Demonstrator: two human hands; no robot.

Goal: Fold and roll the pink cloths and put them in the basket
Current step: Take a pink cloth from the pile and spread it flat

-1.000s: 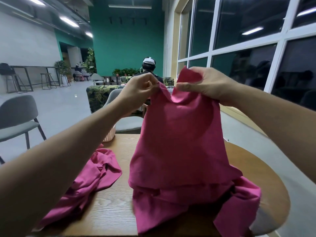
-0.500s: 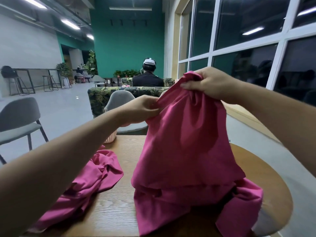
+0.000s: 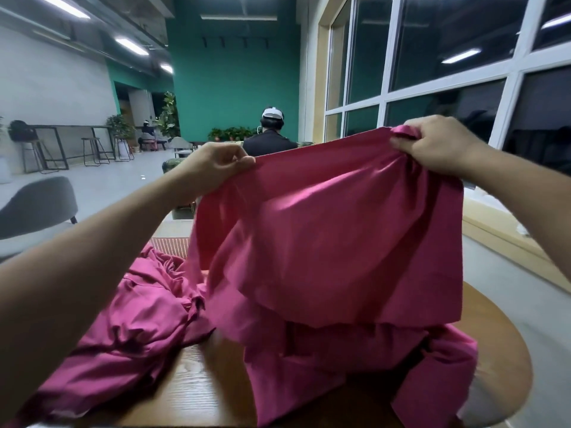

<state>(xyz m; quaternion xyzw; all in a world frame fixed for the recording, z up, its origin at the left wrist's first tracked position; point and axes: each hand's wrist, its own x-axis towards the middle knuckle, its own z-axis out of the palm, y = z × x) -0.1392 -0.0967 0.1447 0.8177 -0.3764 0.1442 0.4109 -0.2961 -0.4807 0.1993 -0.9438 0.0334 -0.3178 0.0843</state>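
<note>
step in hand: opening out one pink cloth before the first fold. the left hand (image 3: pixel 216 163) pinches one upper corner of the held cloth (image 3: pixel 340 236) between thumb and curled fingers; the right hand (image 3: pixel 438 146) grips the other upper corner, with a small tuft bunched in the fist. the hands are spread well apart and the top edge runs nearly taut between them, above the middle of the table (image 3: pixel 210 390). the lower part of the cloth drapes onto more pink fabric (image 3: pixel 432 381) at the table's right edge; we cannot tell whether that is the same piece or another. a second crumpled cloth (image 3: pixel 133 329) lies along the left edge. a ribbed object at the far edge, which we take to be the basket (image 3: pixel 170 247), is mostly hidden. compared with half a second ago, the hands have moved from close together to wide apart, and the bunched, narrow hang has opened into a broad sheet. we judge the next move calls for laying the cloth flat on bare table, or bringing corner to corner, while keeping both pinches firm so the edge does not slip.
</note>
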